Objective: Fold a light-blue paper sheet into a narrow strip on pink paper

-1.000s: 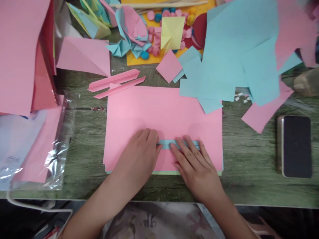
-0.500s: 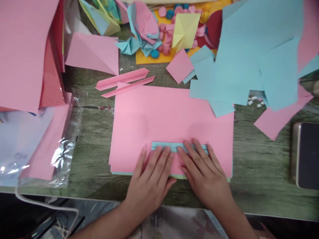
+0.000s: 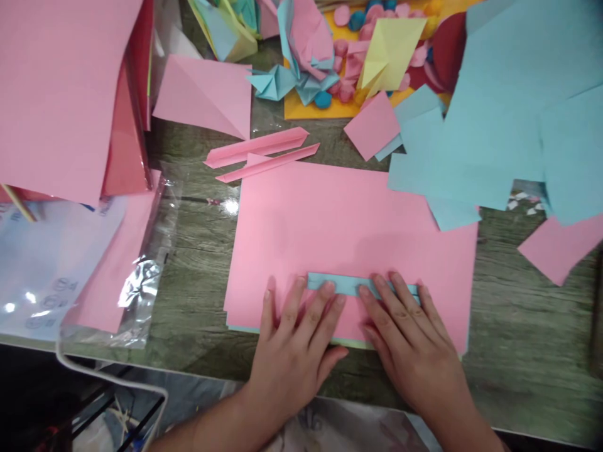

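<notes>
A narrow folded strip of light blue paper (image 3: 346,285) lies across a stack of pink paper sheets (image 3: 330,220). My left hand (image 3: 296,339) rests palm down with spread fingers, its fingertips on the pink sheet and at the strip's left end. Flat on the strip's right part lies my right hand (image 3: 414,339), fingers stretched out and covering some of the strip. Neither hand grasps anything. Two folded pink paper strips (image 3: 259,147) lie beyond the stack's upper left edge. Blue and green edges of lower sheets show along the stack's near side.
Large light blue sheets (image 3: 494,138) overlap the stack's upper right corner. Behind lie an orange sheet (image 3: 301,110) with small coloured balls, folded paper shapes (image 3: 308,37) and a yellow paper (image 3: 393,53). Pink sheets (image 3: 56,94) and a clear plastic packet (image 3: 136,295) fill the left side.
The whole view has shifted, so the table appears further right. My left hand has slid slightly left along the strip, baring its left end; my right hand stays on it.
</notes>
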`<move>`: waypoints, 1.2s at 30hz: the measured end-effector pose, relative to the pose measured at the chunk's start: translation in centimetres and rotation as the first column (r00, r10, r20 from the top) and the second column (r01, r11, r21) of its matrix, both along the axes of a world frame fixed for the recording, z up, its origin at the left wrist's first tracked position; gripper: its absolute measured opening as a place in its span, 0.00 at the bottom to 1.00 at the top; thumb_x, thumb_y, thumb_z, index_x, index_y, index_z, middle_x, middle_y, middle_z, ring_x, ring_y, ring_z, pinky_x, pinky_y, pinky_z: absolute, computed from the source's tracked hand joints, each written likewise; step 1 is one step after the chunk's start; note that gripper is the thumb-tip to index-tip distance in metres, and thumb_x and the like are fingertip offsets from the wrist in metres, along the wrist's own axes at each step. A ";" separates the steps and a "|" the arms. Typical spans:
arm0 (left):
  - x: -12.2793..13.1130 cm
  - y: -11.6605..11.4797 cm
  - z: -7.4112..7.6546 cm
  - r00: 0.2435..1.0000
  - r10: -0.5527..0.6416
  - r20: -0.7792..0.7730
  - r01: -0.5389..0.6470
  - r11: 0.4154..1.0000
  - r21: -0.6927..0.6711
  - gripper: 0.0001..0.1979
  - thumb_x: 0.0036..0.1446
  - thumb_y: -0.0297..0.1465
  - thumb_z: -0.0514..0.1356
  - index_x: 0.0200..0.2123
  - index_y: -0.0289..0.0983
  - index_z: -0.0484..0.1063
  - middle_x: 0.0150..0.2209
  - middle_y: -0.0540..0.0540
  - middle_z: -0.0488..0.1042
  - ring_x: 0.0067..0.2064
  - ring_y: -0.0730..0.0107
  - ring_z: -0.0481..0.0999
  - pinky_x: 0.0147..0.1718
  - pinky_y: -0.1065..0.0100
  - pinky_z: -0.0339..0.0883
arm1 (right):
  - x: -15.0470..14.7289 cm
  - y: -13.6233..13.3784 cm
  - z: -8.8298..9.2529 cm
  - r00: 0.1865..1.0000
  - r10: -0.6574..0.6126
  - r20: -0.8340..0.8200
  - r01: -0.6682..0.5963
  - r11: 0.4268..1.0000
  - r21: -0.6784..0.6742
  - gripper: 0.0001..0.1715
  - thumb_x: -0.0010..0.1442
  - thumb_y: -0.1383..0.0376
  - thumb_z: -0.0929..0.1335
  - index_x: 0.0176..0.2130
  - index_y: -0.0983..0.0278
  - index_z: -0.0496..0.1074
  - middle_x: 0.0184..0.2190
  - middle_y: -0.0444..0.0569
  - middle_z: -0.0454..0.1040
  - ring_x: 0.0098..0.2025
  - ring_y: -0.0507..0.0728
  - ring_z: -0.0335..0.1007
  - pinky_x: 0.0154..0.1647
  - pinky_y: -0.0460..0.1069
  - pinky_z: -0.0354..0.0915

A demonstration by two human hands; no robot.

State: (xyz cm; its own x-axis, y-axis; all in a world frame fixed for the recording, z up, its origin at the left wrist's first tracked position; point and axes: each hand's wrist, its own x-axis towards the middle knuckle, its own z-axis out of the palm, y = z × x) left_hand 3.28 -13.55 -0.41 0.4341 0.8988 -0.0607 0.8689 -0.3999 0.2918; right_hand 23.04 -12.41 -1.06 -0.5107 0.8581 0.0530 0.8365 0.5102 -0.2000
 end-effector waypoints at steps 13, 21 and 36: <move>-0.7 -0.4 0.2 0.999 0.054 -0.009 -0.054 0.998 -0.036 0.32 0.58 0.47 0.53 0.62 0.41 0.55 0.63 0.51 0.54 0.67 0.53 0.41 0.62 0.41 0.27 | 0.0 0.1 0.1 1.000 0.003 0.016 -0.003 1.000 -0.006 0.36 0.60 0.66 0.66 0.63 0.66 0.52 0.62 0.57 0.57 0.64 0.66 0.49 0.62 0.65 0.50; -0.3 -0.6 0.5 0.995 0.091 -0.052 -0.092 0.996 -0.023 0.33 0.57 0.49 0.52 0.62 0.39 0.54 0.63 0.50 0.54 0.67 0.58 0.38 0.62 0.45 0.22 | -0.2 0.3 0.4 1.000 0.003 0.021 -0.002 1.000 -0.020 0.34 0.59 0.67 0.66 0.62 0.68 0.54 0.61 0.57 0.58 0.63 0.66 0.50 0.61 0.65 0.51; -0.1 0.0 0.0 0.998 -0.066 0.012 0.064 0.994 0.090 0.28 0.61 0.42 0.50 0.55 0.24 0.64 0.61 0.38 0.61 0.62 0.56 0.56 0.62 0.55 0.43 | -0.7 0.6 1.2 0.998 -0.048 -0.029 0.046 0.998 -0.042 0.25 0.61 0.65 0.65 0.57 0.67 0.62 0.58 0.55 0.63 0.61 0.65 0.56 0.60 0.65 0.55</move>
